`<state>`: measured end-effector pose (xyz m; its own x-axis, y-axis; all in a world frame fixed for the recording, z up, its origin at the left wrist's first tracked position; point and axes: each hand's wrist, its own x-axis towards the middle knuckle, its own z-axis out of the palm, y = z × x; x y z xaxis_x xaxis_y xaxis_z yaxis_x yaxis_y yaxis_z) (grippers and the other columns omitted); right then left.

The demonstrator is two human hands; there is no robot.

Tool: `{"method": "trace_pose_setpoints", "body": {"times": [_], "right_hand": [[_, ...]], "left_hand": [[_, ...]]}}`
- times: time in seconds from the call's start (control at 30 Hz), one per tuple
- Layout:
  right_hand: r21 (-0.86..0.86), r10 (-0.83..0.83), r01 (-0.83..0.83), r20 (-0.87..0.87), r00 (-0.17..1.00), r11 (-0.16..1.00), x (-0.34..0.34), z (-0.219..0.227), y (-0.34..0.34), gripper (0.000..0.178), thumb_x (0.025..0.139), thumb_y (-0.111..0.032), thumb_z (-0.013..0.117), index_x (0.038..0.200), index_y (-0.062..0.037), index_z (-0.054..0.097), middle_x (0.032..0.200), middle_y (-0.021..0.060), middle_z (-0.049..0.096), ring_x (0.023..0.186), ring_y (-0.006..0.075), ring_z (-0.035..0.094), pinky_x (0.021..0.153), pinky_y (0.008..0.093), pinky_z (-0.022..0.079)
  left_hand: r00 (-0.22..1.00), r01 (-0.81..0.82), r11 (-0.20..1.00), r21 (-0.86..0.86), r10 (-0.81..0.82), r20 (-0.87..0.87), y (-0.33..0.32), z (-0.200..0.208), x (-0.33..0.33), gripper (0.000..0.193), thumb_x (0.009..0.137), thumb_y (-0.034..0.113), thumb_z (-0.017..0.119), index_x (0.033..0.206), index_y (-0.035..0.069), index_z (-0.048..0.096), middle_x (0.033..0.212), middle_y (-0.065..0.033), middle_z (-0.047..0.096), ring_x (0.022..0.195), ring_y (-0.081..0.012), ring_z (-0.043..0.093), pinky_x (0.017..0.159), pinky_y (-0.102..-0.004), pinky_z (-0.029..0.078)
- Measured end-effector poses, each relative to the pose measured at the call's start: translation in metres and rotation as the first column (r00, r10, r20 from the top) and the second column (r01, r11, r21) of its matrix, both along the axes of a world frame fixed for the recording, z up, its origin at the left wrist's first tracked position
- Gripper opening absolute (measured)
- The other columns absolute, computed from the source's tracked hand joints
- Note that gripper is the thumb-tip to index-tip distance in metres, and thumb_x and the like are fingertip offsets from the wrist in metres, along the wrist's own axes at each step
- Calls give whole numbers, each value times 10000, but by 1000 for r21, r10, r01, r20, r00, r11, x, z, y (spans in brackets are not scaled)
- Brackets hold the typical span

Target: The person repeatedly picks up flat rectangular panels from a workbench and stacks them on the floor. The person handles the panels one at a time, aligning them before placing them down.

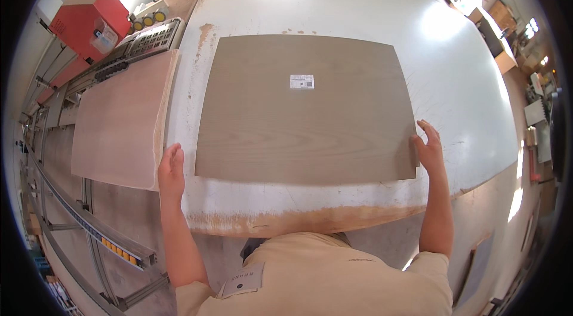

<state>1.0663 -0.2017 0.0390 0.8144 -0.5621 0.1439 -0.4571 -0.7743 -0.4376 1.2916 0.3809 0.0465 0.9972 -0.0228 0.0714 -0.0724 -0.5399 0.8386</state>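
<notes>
Brown wood-grain board (304,125) laid flat on the white surface (468,101), near the middle; a small white label (302,81) was stuck on its far half. Right hand (428,149) was held at the board's right edge, thumb by the edge, fingers half spread and lightly bent; no grip was made out, and whether the edge was touched could not be told. Left hand (172,173) was raised well apart from the board's left edge, just beside the near corner of a pale pink panel (122,122); its fingers were kept loosely together, nothing seen held. Near edge of the surface was worn to brown. Far left, a red machine (89,20) was noted; near left, a metal rail (113,241) fitted with yellow rollers (116,248).
</notes>
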Motion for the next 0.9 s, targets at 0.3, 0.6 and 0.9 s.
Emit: {"method": "trace_pose_setpoints", "body": {"times": [0.3,0.6,0.9], "right_hand": [[753,-100,-16,108,989,657,46,-27,-24,625,979,-178,516,1532,-51,256,1549,128,338,1420,225,315,1140,316,256],[722,326,-261,52,944,641,121,-23,19,687,949,-219,529,1541,-79,209,1551,195,295,1392,300,334,1136,377,303],[616,49,-52,22,999,786,53,-7,-12,755,960,-414,542,1551,-129,168,1444,223,451,1355,339,407,1115,409,316]], "left_hand": [[897,173,851,-496,-344,-277,-49,-42,27,613,1004,289,450,1529,34,260,1557,-110,310,1432,-208,282,1164,-325,211],[957,77,884,-461,-196,-215,7,-4,-31,623,949,176,476,1508,-12,276,1532,-142,347,1407,-255,330,1163,-357,244],[842,332,787,-520,-496,-214,-6,-62,51,699,917,261,555,1515,27,280,1485,-134,402,1362,-275,375,1148,-385,244]]}}
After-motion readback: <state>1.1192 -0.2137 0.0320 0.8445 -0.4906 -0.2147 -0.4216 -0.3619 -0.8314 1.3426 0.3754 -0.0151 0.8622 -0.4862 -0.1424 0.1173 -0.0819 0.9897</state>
